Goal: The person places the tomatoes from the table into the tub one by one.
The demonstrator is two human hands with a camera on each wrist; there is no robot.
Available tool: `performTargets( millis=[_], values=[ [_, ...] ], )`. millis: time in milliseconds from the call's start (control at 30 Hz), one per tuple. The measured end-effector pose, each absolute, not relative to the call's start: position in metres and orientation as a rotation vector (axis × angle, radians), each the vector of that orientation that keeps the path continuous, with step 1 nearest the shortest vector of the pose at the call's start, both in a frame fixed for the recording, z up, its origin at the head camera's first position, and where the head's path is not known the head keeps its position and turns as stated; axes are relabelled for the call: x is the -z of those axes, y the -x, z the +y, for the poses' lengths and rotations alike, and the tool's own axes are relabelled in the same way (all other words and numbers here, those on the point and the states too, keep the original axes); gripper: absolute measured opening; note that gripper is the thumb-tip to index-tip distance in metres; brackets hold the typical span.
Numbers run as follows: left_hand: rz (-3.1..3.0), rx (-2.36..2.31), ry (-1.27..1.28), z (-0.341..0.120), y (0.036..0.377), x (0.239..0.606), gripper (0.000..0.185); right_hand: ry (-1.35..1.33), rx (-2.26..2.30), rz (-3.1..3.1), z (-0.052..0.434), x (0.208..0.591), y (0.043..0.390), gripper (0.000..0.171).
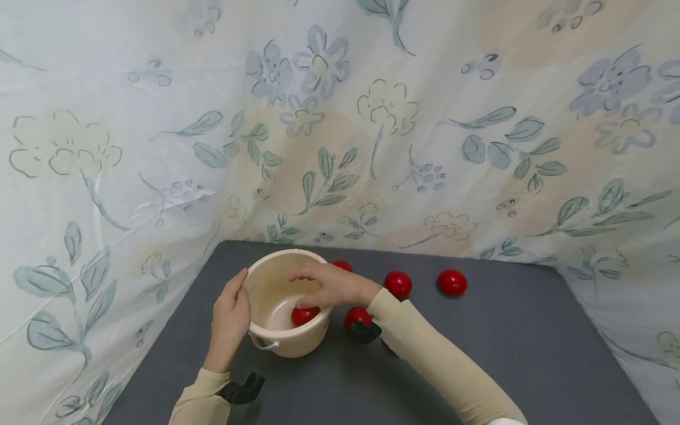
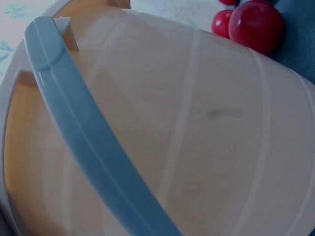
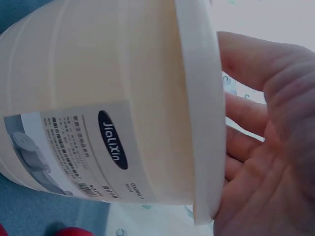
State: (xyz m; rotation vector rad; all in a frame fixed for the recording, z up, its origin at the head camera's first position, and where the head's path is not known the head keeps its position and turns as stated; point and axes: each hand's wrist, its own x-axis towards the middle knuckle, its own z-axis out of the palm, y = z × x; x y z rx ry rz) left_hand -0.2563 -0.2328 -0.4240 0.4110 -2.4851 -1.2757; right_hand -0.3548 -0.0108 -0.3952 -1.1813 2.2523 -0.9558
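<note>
A cream plastic bucket stands on the dark table, its mouth tipped a little toward the head camera. My left hand grips the left side of its rim. Inside, near the right wall, lies a shiny red ball. My right hand reaches over the right rim with fingers loosely bent and spread, just above that ball, holding nothing. In the right wrist view, the thumb and fingers show beyond the bucket's rim. The grey-blue handle hangs down across the bucket's side.
Right of the bucket lie more red balls: one close to my right wrist, one behind the forearm, one farther right and one partly hidden behind the bucket. Floral cloth hangs around the table.
</note>
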Motion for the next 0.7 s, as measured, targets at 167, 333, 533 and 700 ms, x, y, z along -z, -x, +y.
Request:
performTargets(
  millis=[167,333,533,700],
  values=[
    [-2.485,1.259,-0.408,-0.232,0.256,0.425,0.046,1.102,1.123,2.193,-0.007,0.398,0.355,0.055],
    [-2.506,1.27,-0.421,-0.231,0.256,0.425,0.046,1.062,1.268,2.139,0.002,0.399,0.353,0.044],
    [-2.499,1.28,-0.435,-0.231,0.255,0.426,0.046,0.993,1.359,2.172,0.022,0.386,0.344,0.038],
    [-2.48,1.283,-0.438,-0.23,0.256,0.427,0.047,0.997,1.503,2.145,0.049,0.364,0.333,0.037]
  ],
)
